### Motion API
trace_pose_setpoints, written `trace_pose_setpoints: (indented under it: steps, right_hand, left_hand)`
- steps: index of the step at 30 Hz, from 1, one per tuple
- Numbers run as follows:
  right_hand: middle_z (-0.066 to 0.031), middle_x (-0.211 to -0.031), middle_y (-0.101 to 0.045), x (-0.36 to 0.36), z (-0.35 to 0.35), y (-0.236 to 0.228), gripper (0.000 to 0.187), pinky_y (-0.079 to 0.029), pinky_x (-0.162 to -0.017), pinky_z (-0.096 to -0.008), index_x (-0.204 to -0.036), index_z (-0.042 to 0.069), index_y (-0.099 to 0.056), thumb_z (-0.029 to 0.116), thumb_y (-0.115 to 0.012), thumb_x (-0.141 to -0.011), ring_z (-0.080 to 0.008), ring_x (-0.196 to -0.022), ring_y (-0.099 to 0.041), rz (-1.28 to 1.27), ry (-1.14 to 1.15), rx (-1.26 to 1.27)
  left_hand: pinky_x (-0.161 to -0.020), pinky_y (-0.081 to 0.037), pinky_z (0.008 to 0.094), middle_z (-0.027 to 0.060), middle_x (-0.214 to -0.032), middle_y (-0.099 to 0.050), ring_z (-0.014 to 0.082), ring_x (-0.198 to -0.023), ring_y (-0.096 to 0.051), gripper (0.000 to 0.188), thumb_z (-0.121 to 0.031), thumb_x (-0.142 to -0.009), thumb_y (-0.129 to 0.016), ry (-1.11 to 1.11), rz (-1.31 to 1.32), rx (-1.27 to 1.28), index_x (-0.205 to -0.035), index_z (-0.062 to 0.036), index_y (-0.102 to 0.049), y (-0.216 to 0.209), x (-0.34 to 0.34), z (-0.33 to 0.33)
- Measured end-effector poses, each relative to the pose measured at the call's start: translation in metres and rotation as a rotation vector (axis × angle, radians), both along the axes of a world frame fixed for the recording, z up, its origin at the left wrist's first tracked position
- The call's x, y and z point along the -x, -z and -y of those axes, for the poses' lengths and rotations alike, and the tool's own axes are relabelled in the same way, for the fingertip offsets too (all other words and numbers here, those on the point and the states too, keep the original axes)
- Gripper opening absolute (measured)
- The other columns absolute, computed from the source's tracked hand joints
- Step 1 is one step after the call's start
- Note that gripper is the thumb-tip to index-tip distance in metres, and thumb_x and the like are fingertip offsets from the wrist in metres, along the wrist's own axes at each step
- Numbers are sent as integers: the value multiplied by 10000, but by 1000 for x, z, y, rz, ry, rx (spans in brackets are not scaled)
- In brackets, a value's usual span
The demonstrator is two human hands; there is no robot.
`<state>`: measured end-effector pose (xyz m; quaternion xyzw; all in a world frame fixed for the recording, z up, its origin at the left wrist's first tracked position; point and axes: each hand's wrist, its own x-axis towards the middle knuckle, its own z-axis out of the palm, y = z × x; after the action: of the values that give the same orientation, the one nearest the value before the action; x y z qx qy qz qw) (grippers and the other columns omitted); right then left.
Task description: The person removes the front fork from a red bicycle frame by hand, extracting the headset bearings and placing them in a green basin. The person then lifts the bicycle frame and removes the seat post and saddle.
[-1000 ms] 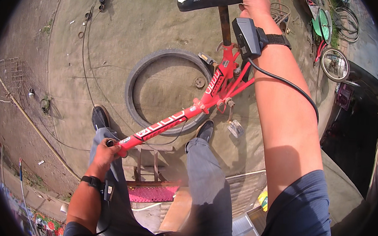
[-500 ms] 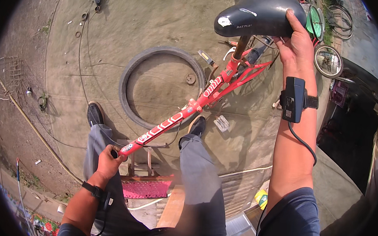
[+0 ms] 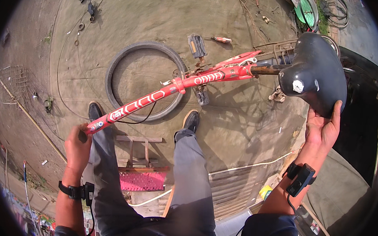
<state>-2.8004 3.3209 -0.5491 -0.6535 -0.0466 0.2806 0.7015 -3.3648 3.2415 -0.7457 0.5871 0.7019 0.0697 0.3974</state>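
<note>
A red bicycle frame (image 3: 155, 96) with white markings stretches across the middle, its front end low at the left. My left hand (image 3: 77, 143) is closed around that front end. At the other end, my right hand (image 3: 322, 129) grips the edge of the black saddle (image 3: 319, 65), thumb and fingers on either side. The saddle is scuffed white near its nose and sits on a rusty seat post (image 3: 264, 70). Two pedals show by the frame, one dark pedal (image 3: 197, 46) beyond it and a grey pedal (image 3: 202, 96) on the near side. Part of a rear rack (image 3: 279, 47) appears behind.
A loose tyre (image 3: 112, 69) lies on the ground beneath the frame. Beyond are a red-handled screwdriver (image 3: 222, 40) and a chain (image 3: 248, 17). A low stool with a pink top (image 3: 143, 181) stands between my legs. A green-centred wheel (image 3: 306, 12) is at far right.
The saddle end has swung to the right and nearer to me, with my right hand on it. The front end has shifted left and farther away in my left hand.
</note>
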Motion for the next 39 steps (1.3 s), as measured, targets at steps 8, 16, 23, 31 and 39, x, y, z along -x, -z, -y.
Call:
trace_pose_setpoints:
  steps: [8, 16, 23, 31, 39]
  right_hand:
    - [-129, -1378, -579, 15, 48, 16, 462, -428, -1115, -501, -1331, 23, -550, 189, -713, -932, -304, -1271, -549, -124, 101, -104]
    - [-110, -1340, -597, 61, 133, 74, 513, -461, -1074, -437, -1338, 45, -534, 291, -715, -926, -285, -1230, -562, -249, 305, -82]
    - [-80, -1238, -619, 72, 208, 97, 578, -446, -1113, -432, -1327, 55, -523, 403, -713, -907, -258, -1159, -567, -448, 288, -133]
    - [-81, -1345, -590, 43, 255, 101, 624, -413, -1107, -429, -1381, 95, -501, 437, -717, -906, -274, -1268, -531, -516, 16, 64]
    - [-141, -1455, -446, -8, 243, 85, 833, -335, -1133, -403, -1523, 19, -264, 354, -732, -920, -268, -1331, -438, 336, -363, 529]
  left_hand:
    - [-802, -519, 322, 118, -1043, -705, 233, -878, -671, 210, 35, -833, -705, 155, -66, -243, -1004, -12, -591, -6, 23, -104]
    - [-871, -524, 364, 146, -1076, -691, 291, -981, -681, 171, 44, -858, -669, 266, -114, -220, -974, 1, -550, 11, 37, -150]
    - [-926, -509, 373, 157, -1131, -673, 324, -1075, -654, 167, 61, -859, -653, 370, -101, -296, -965, 0, -539, -7, 21, -155]
    - [-947, -508, 391, 164, -1164, -664, 338, -1095, -645, 184, 84, -853, -634, 333, -199, -283, -984, -4, -540, 1, 24, -133]
    - [-951, -501, 375, 165, -1183, -657, 311, -1105, -646, 259, 89, -822, -669, 291, -120, -259, -1021, -2, -529, 0, 23, -134]
